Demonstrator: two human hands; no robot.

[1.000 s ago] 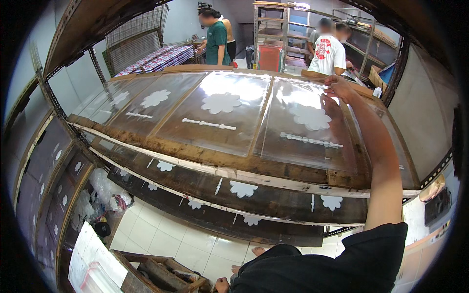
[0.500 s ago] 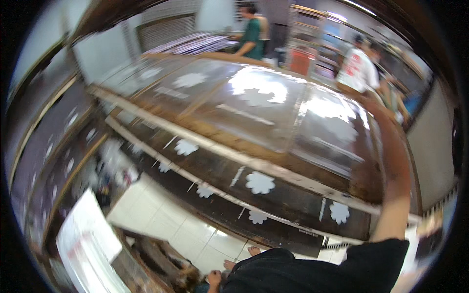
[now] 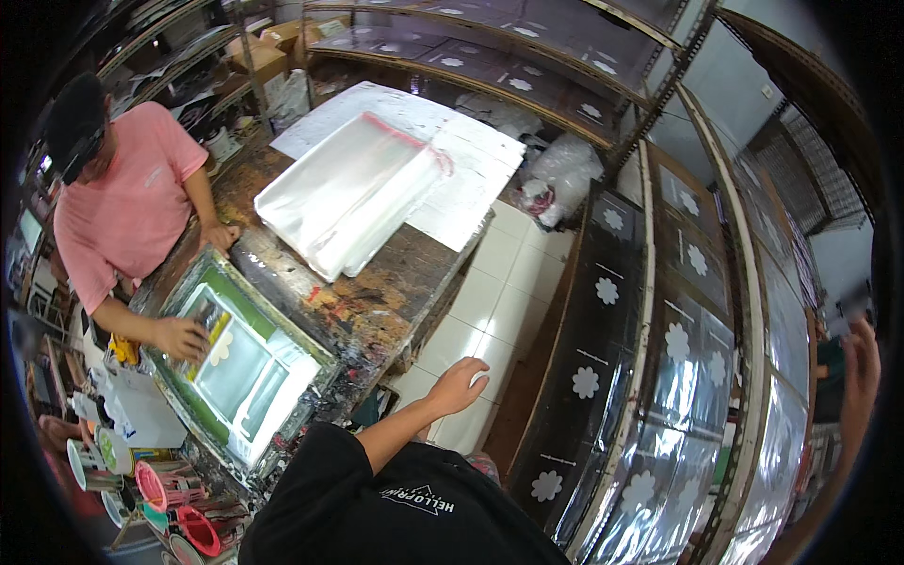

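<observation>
My left hand [image 3: 459,384] hangs over the tiled floor between the printing table and the rack. Its fingers are loosely bent and apart, and I see nothing held in it. At the far right edge, my right hand [image 3: 859,353] is raised beyond the rack's top tier, smeared by motion; its grip is unclear. Between my hands stands the tiered drying rack [image 3: 648,282], holding clear plastic sheets [image 3: 692,330] printed with white flower shapes [image 3: 586,382] and thin white lines.
Left, a co-worker in a pink shirt [image 3: 141,188] holds a squeegee [image 3: 209,347] on a green-edged screen frame [image 3: 179,391]. Clear plastic sheets [image 3: 330,198] are stacked on the stained table [image 3: 377,306]. Ink tubs [image 3: 155,485] stand lower left; bagged plastic [image 3: 565,174] lies by the far shelves.
My view has swung left, bringing the co-worker and printing table into sight. My left hand has come up from beside my legs, its fingers loosened. The right arm has shifted to the picture's edge.
</observation>
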